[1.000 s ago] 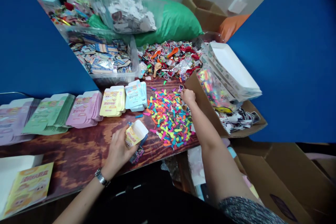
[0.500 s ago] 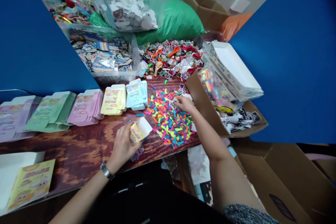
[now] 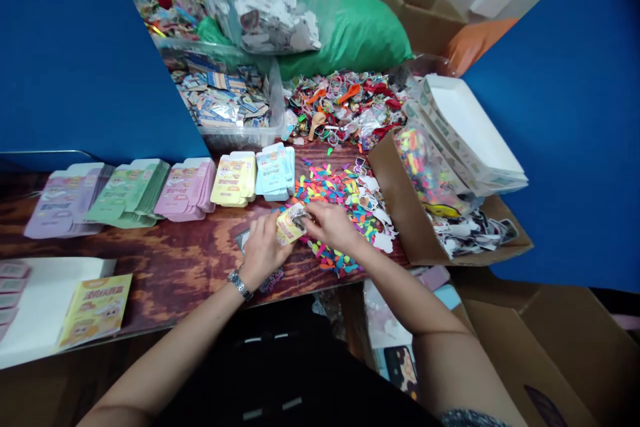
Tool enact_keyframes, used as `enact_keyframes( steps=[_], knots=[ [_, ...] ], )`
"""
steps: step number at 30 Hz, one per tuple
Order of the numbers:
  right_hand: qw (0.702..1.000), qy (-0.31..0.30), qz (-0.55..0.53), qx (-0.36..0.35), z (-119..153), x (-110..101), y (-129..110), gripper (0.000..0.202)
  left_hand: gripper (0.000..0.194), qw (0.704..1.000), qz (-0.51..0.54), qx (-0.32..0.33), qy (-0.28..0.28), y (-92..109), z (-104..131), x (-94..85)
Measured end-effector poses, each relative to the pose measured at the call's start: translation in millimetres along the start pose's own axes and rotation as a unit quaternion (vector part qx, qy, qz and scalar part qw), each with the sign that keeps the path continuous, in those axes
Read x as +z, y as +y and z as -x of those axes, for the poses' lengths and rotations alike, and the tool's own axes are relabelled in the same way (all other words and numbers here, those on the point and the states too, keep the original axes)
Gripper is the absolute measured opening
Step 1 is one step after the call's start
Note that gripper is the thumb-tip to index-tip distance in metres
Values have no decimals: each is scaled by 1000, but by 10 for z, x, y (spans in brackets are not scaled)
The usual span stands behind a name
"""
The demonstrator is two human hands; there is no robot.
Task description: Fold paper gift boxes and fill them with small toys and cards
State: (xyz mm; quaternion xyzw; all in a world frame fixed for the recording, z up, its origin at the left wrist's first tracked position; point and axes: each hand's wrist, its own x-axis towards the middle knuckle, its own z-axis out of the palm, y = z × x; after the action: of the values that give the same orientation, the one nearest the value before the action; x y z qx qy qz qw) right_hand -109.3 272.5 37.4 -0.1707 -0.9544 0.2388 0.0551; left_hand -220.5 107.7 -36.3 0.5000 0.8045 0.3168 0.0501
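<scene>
My left hand [image 3: 264, 245] is closed around a small yellow printed box [image 3: 289, 228], tilted above the table. At the box's upper right end, my right hand [image 3: 333, 225] pinches a small grey-white piece [image 3: 301, 213], whose kind is too small to make out. Whether the piece is inside the opening or just at its edge, I cannot tell. Below and behind my right hand spreads a pile of small bright-coloured pieces [image 3: 333, 260]. White cut-out pieces [image 3: 376, 210] lie at the pile's right side.
Stacks of flat purple [image 3: 63, 203], green [image 3: 127, 193], pink [image 3: 185, 190], yellow [image 3: 233, 179] and blue cartons [image 3: 274, 173] line the table's back. A cardboard box [image 3: 400, 203] stands right; a clear bin [image 3: 240, 137] sits behind. A white tray [image 3: 55, 310] and yellow carton [image 3: 97, 310] lie left.
My right hand has moved left from the pile to the yellow box, bringing a small piece. My left hand has turned the box's opening away from view. The camera view has shifted left.
</scene>
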Motion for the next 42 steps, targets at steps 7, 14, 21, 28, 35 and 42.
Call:
enact_keyframes(
  steps=[7, 14, 21, 28, 35, 42],
  knots=[
    [994, -94, 60, -12, -51, 116, -55, 9, 66, 999, -27, 25, 5, 48, 61, -27],
    [991, 72, -83, -80, 28, 243, -43, 17, 67, 999, 30, 2, 30, -118, -6, 71],
    [981, -17, -102, -166, -267, 85, 203, 24, 67, 998, 61, -10, 15, -169, -29, 36],
    [986, 68, 9, 150, -1712, 7, 994, 36, 76, 994, 101, -36, -12, -186, 56, -54],
    [972, 66, 33, 221, -2309, 326, 1348, 31, 76, 994, 100, -49, -5, -238, 111, -165],
    [984, 72, -43, 159, -2018, 150, 1388, 21, 76, 994, 99, -39, -2, -260, 74, -126]
  ],
)
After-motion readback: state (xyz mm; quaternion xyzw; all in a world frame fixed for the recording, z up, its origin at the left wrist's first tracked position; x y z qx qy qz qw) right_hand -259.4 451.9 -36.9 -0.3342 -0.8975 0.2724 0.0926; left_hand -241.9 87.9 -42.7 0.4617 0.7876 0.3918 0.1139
